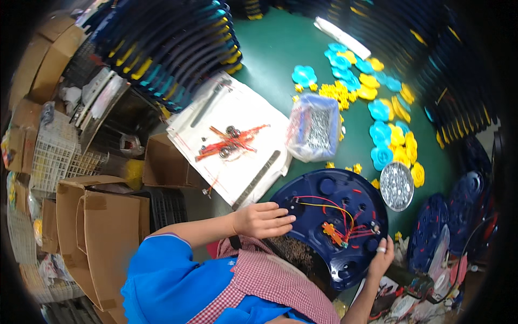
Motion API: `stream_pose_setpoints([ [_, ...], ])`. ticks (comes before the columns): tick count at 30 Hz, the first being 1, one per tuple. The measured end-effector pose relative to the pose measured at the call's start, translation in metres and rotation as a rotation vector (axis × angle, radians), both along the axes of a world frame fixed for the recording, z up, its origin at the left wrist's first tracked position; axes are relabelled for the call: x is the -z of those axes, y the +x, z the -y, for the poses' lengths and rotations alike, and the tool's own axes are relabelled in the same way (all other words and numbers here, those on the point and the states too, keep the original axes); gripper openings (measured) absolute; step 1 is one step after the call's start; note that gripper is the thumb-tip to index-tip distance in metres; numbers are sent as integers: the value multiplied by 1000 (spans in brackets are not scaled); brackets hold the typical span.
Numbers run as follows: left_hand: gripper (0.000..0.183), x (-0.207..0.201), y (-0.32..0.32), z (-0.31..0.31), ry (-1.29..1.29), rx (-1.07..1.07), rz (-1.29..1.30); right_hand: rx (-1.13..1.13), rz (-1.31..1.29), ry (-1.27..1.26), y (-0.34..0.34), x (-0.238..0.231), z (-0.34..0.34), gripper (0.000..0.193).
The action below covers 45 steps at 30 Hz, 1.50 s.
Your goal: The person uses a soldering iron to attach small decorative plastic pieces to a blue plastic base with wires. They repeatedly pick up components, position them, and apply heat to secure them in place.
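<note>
A dark blue curved plastic shell (302, 186) rests at the near edge of the green table, its hollow inside facing up. Red and yellow wires run across it to a small orange circuit board (332, 233). My right hand (382, 259), with a ring on one finger, grips the shell's right rim; part of its fingers is hidden there. At the left end of the shell, my left hand (264, 220) lies with fingers stretched out over the rim, holding nothing. Just beyond the shell stand a bag-lined tub of screws (318, 129) and a round metal dish of screws (397, 186).
White sheeting (237, 113) carries red wire bundles (229, 144) and dark strips. Blue and yellow plastic flowers (380, 132) lie along the table's right. Tall stacks of dark blue shells (178, 54) rise at the back. Cardboard boxes (108, 237) stand left; a power drill (413, 283) lies lower right.
</note>
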<state>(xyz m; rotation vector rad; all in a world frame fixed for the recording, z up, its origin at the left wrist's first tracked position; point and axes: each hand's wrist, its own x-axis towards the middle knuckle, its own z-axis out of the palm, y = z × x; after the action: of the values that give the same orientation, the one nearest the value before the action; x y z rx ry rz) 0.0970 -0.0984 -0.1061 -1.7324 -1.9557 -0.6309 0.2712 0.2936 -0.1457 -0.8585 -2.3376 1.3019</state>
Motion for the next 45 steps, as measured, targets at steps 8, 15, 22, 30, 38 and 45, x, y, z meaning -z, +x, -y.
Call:
stream_pose_setpoints([
  [8, 20, -228, -159, 98, 103, -970, -745, 20, -246, -376, -28, -27, 10, 31],
  [15, 45, -342, -304, 272, 113, -1371, -446, -88, -240, -405, -65, -25, 24, 23],
  [22, 46, -354, -298, 307, 23, -1318, -176, -159, -200, -325, -70, -38, 26, 19],
  [30, 45, -360, -267, 304, -25, -1252, -143, -158, -179, -307, -80, -46, 24, 17],
  [38, 26, -291, -249, 160, 532, -974, -801, 91, -395, -35, -89, -56, -18, 19],
  [45, 39, -22, -368, -81, -460, -837, 401, 197, -348, 177, -128, -42, -49, 20],
])
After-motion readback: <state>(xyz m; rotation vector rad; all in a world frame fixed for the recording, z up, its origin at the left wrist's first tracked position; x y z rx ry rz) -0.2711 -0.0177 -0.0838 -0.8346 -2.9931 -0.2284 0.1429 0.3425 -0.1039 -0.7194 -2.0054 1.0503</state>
